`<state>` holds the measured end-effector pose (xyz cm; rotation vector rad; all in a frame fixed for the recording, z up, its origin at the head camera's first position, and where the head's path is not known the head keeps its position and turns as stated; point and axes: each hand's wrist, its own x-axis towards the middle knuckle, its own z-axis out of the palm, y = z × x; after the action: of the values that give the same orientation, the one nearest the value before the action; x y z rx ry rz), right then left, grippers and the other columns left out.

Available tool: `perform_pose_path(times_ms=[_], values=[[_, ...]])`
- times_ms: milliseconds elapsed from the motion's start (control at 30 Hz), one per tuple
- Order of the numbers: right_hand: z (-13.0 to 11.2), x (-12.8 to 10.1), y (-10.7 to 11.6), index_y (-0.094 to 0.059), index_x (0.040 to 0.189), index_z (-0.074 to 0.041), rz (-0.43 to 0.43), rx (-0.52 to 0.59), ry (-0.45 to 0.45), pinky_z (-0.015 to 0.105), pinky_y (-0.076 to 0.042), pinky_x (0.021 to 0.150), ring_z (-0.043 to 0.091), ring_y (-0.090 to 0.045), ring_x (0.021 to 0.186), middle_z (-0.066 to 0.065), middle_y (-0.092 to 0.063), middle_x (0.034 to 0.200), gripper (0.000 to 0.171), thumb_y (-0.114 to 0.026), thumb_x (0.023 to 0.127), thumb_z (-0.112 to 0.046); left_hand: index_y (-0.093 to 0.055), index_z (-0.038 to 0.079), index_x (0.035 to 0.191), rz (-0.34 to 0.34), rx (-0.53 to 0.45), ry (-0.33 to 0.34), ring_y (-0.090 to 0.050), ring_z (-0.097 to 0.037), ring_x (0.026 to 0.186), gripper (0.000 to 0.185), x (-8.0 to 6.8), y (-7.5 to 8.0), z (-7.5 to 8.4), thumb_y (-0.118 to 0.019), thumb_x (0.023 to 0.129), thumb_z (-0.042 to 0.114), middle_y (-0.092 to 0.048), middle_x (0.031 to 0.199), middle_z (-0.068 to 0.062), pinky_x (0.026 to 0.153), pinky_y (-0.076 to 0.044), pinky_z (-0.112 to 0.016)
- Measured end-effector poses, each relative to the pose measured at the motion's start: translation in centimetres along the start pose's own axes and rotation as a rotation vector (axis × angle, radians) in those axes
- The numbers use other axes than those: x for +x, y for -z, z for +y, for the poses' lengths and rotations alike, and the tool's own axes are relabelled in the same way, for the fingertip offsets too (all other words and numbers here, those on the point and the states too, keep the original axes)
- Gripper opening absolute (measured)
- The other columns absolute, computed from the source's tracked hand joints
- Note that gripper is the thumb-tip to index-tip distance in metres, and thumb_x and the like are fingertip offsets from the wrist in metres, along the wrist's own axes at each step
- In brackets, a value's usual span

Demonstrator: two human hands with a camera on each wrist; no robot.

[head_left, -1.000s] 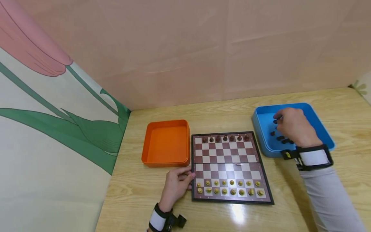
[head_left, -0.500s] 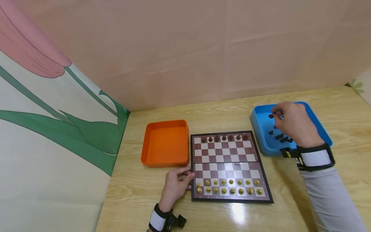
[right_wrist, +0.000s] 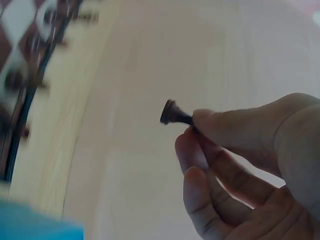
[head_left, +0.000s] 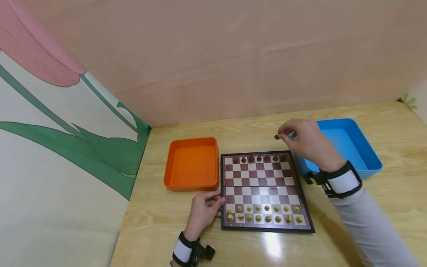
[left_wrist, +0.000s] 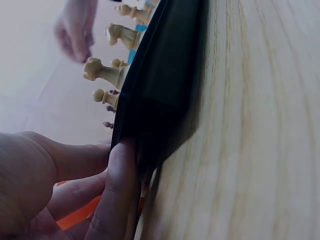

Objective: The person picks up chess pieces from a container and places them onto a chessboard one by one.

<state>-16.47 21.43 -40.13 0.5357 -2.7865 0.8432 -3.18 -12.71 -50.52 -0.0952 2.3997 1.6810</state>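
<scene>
— Holding what, right hand (head_left: 308,142)?
— Dark chess piece (head_left: 277,137), pinched at fingertips, aloft beyond the chessboard (head_left: 267,191) far edge, near the blue tray (head_left: 363,152).
— Left hand (head_left: 203,211)?
— Fingers pressing the board's left edge. Advice: likely lower the piece upright, clear of neighbours.

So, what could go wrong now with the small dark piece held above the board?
The right hand pinches the dark chess piece only by its tip, so it might slip and fall. Lowering it, the hand may knock over the dark pieces already standing on the back row. The left hand only touches the chessboard edge, so the board could shift.
</scene>
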Motion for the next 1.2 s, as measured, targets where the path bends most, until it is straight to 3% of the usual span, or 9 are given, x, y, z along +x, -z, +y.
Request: perform_pose_path(times_ms=[267, 667, 967, 1200], values=[[-4.2, 1.8, -3.6, -0.08, 0.102, -0.01, -0.178, 0.008, 0.151, 0.04, -0.066, 0.074, 0.02, -0.07, 0.087, 0.005, -0.076, 0.099, 0.007, -0.081, 0.096, -0.007, -0.074, 0.0, 0.131, -0.029, 0.0, 0.016, -0.073, -0.011, 0.069, 0.035, 0.2, -0.9, 0.0, -0.08, 0.098, 0.011, -0.075, 0.095, -0.004, 0.056, -0.065, -0.026], [-5.5, 4.0, -7.9, -0.082, 0.098, -0.009, -0.288, 0.016, 0.258, 0.03, -0.064, 0.071, 0.013, -0.066, 0.08, 0.001, -0.074, 0.096, 0.005, -0.08, 0.095, -0.005, -0.074, -0.001, 0.131, -0.054, -0.015, -0.015, -0.075, -0.012, 0.071, 0.036, 1.2, -2.1, 0.4, -0.08, 0.098, 0.012, -0.076, 0.095, -0.005, 0.057, -0.066, -0.027], [-3.8, 2.9, -9.3, -0.082, 0.093, -0.008, -0.293, 0.003, 0.258, 0.031, -0.063, 0.071, 0.011, -0.064, 0.077, 0.001, -0.074, 0.092, 0.006, -0.08, 0.094, -0.002, -0.075, -0.002, 0.13, -0.095, -0.029, -0.035, -0.076, -0.01, 0.072, 0.034, 1.5, -3.0, 0.8, -0.079, 0.099, 0.011, -0.076, 0.095, -0.005, 0.058, -0.066, -0.028], [-4.5, 3.1, -9.8, -0.082, 0.096, -0.007, -0.272, 0.008, 0.314, 0.035, -0.065, 0.077, 0.014, -0.068, 0.083, 0.003, -0.075, 0.097, 0.007, -0.078, 0.095, -0.002, -0.075, -0.002, 0.129, -0.057, -0.044, -0.015, -0.078, -0.016, 0.079, 0.034, 1.0, -2.3, 0.6, -0.08, 0.098, 0.012, -0.076, 0.098, -0.009, 0.058, -0.066, -0.028]])
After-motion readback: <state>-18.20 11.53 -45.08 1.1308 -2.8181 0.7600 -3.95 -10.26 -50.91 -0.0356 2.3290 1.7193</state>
